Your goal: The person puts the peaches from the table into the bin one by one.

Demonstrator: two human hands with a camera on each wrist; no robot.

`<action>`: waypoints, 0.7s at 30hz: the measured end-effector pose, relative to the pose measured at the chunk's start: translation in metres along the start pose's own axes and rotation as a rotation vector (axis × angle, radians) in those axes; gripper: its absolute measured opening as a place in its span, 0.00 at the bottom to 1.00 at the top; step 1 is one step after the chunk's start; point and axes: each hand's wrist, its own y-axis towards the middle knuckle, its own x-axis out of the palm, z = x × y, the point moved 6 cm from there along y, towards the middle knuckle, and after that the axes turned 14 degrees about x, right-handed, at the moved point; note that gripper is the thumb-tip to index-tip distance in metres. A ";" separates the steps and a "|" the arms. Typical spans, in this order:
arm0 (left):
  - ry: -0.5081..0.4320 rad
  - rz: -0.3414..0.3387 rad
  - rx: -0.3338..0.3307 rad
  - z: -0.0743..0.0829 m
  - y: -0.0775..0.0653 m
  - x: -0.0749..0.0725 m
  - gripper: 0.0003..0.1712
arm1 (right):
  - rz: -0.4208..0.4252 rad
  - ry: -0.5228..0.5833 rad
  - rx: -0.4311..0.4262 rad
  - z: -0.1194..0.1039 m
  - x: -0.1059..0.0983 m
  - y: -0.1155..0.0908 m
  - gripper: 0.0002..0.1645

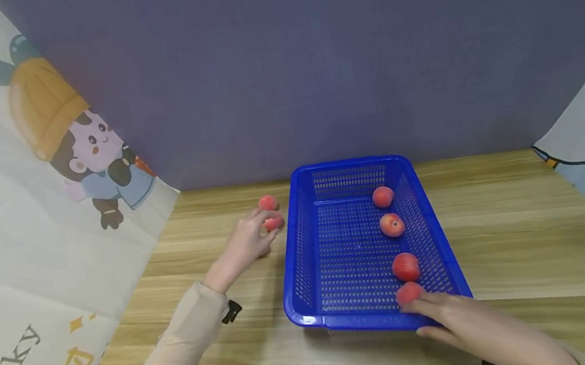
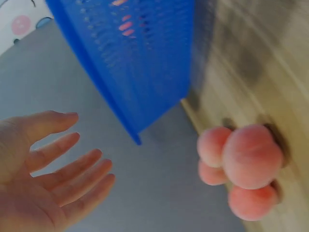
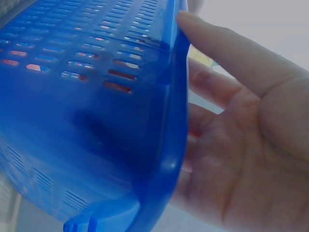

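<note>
In the head view my left hand [image 1: 247,237] is over a small group of peaches [image 1: 268,203] left of the blue plastic basket [image 1: 291,263]. Its fingers are spread, apart from the clustered peaches [image 2: 253,157] in the left wrist view. My right hand [image 1: 458,318] reaches over the basket's near right corner, thumb outside the rim and fingers inside. A peach [image 1: 408,292] lies by those fingertips, partly covered by them. On the right wrist view, the right hand [image 3: 236,135] has loosely extended fingers behind the basket rim [image 3: 171,159]; the thumb tip touches the rim.
Along the basket's right side lie more peaches [image 1: 391,225]. The basket stands on a wood-grain table [image 1: 508,234]. A dark grey-blue panel [image 1: 314,66] rises behind it, and a white sheet with a cartoon print [image 1: 98,140] hangs on the left.
</note>
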 end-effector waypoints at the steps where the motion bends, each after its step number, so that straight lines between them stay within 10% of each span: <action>1: 0.000 -0.011 -0.018 -0.004 -0.001 0.002 0.13 | 0.005 -0.003 -0.003 0.000 0.000 0.000 0.21; 21: 0.043 -0.172 -0.182 -0.058 -0.030 0.040 0.15 | -0.050 0.024 0.044 0.003 0.001 0.001 0.23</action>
